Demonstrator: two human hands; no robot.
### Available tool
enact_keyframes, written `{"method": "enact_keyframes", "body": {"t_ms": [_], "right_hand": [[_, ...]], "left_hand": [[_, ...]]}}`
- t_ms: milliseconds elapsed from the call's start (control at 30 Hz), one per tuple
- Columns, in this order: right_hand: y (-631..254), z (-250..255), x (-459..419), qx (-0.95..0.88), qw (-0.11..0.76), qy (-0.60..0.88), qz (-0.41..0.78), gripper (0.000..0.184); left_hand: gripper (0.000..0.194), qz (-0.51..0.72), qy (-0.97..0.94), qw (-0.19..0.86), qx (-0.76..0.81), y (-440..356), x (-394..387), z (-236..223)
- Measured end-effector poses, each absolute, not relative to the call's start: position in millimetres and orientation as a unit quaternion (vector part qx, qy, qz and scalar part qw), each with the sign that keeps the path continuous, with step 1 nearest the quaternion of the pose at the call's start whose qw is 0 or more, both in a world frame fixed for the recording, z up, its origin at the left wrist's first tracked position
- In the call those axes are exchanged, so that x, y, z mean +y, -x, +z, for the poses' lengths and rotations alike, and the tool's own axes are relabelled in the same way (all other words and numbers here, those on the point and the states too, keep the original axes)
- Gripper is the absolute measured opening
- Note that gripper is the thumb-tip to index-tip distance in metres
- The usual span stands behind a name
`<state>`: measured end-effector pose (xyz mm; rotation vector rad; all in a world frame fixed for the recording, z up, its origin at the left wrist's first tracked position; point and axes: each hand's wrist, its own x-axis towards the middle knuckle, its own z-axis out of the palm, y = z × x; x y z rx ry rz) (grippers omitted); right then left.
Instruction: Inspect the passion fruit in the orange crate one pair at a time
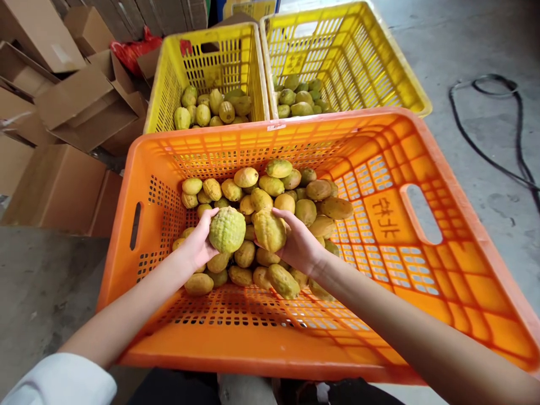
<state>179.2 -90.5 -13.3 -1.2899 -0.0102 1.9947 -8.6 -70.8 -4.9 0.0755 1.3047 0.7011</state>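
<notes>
Both my hands reach into an orange plastic crate point(422, 270) holding several yellow-green bumpy fruits point(295, 194). My left hand point(198, 242) is closed round a greenish fruit point(228, 229), held just above the pile. My right hand point(299, 242) is closed round a yellower fruit point(269, 230) right beside it. The two held fruits almost touch. The rest of the fruit lies heaped at the crate's far left.
Two yellow crates stand behind the orange one: the left yellow crate point(169, 84) and the right yellow crate point(379, 67), each with several fruits. Cardboard boxes point(63, 185) are piled at the left. A black cable point(485, 140) lies on the concrete floor at the right.
</notes>
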Motion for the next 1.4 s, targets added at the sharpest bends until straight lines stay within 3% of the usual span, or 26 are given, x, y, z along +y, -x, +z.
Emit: {"method": "enact_keyframes", "body": {"t_ms": [200, 633, 1167, 1400], "right_hand": [[-182.3, -17.6, -90.3, 0.015, 0.383, 0.482, 0.788, 0.030], [-179.8, -12.2, -92.4, -0.082, 0.350, 0.498, 0.789, 0.018], [-182.0, -11.7, -88.8, -0.020, 0.350, 0.496, 0.795, 0.038], [-181.7, -14.3, -91.5, -0.071, 0.366, 0.519, 0.769, 0.019]], "left_hand": [[0.031, 0.286, -0.072, 0.756, 0.584, 6.7, -73.7, -8.6], [0.025, 0.310, -0.160, 0.773, 0.530, 13.4, -78.4, -17.4], [0.023, 0.332, -0.071, 0.747, 0.572, 7.4, -73.1, -14.3], [0.021, 0.320, -0.076, 0.759, 0.562, 8.7, -76.9, -23.2]]}}
